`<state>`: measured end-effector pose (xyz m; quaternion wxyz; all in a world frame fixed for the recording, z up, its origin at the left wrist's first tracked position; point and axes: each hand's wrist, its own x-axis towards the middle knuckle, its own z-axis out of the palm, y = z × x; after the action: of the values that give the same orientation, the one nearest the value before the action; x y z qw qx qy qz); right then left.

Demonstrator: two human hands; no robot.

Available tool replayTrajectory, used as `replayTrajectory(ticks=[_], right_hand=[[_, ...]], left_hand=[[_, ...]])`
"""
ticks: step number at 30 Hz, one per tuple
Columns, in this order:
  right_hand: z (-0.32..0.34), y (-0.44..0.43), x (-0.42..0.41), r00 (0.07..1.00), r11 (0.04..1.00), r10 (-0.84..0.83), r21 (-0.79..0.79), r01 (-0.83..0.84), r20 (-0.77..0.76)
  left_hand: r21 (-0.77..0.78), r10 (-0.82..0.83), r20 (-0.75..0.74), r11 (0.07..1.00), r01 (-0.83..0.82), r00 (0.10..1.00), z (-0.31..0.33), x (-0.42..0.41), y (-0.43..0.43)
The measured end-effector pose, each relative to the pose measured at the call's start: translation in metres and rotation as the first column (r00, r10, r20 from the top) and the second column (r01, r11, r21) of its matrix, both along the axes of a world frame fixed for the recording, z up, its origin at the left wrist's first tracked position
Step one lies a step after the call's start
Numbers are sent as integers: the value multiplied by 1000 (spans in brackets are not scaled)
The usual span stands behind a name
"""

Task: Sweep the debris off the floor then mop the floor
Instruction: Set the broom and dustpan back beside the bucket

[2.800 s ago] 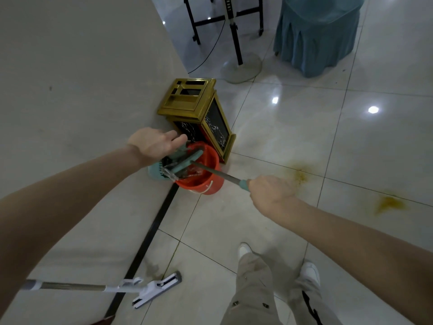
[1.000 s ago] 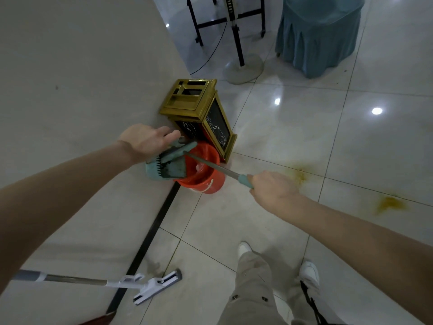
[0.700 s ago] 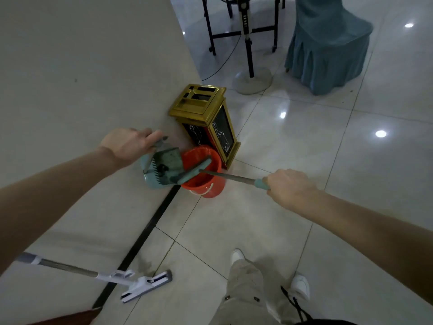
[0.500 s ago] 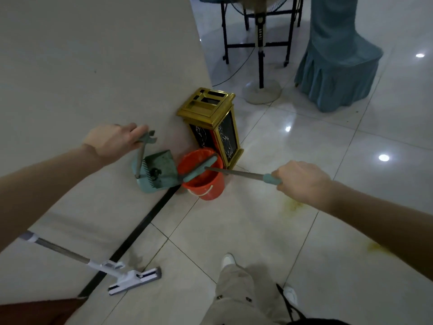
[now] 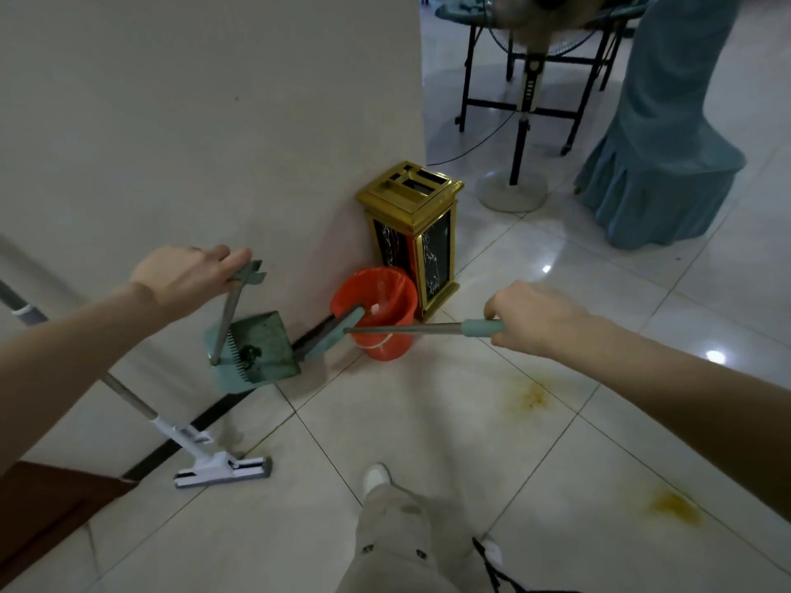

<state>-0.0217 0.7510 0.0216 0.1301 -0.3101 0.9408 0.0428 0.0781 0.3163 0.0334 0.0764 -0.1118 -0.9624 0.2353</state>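
The left hand [image 5: 188,273] is closed around the top grip of the dustpan [image 5: 252,353], whose upright metal handle runs down to a teal pan that sits low beside the wall [image 5: 192,122]; a small dark clump of debris [image 5: 250,352] lies inside the pan near its comb teeth. The right hand [image 5: 535,314] is wrapped around the teal grip at the end of the broom [image 5: 402,330], and the broom's metal shaft reaches leftward across the front of the red bucket [image 5: 376,314], with the broom's teal head angled down between the bucket and the mouth of the dustpan. The bucket stands on the floor [image 5: 428,421] touching the base of a gold and black bin [image 5: 413,233], which stands against the wall's corner. Left of the person's legs, a mop [image 5: 222,468] with a white flat head rests on the tiles, its grey handle slanting up toward the left edge of the view behind the left forearm. Yellowish stains [image 5: 528,395] mark the pale tiles to the right, one just below the right forearm and another [image 5: 674,505] nearer the lower right. Farther back stand a fan on a round base [image 5: 513,190] and a chair in a blue cover [image 5: 659,164]. A white shoe [image 5: 376,477] and light trousers show at the bottom.
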Motion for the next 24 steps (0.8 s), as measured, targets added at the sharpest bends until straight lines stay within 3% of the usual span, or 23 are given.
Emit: replayTrajectory(ticks=[10, 14, 18, 24], right_hand=[[-6, -40, 13, 984, 997, -1, 77, -13, 181], [-7, -62, 6, 978, 988, 27, 141, -57, 208], [-8, -91, 1, 989, 980, 40, 186, -67, 144], [-17, -130, -13, 998, 984, 22, 176, -30, 51]], left_hand=[[63, -76, 193, 996, 65, 978, -90, -21, 34], [142, -187, 173, 976, 163, 967, -126, -43, 40], [226, -294, 170, 941, 254, 941, -154, -64, 54], [199, -385, 217, 917, 346, 897, -192, -103, 75]])
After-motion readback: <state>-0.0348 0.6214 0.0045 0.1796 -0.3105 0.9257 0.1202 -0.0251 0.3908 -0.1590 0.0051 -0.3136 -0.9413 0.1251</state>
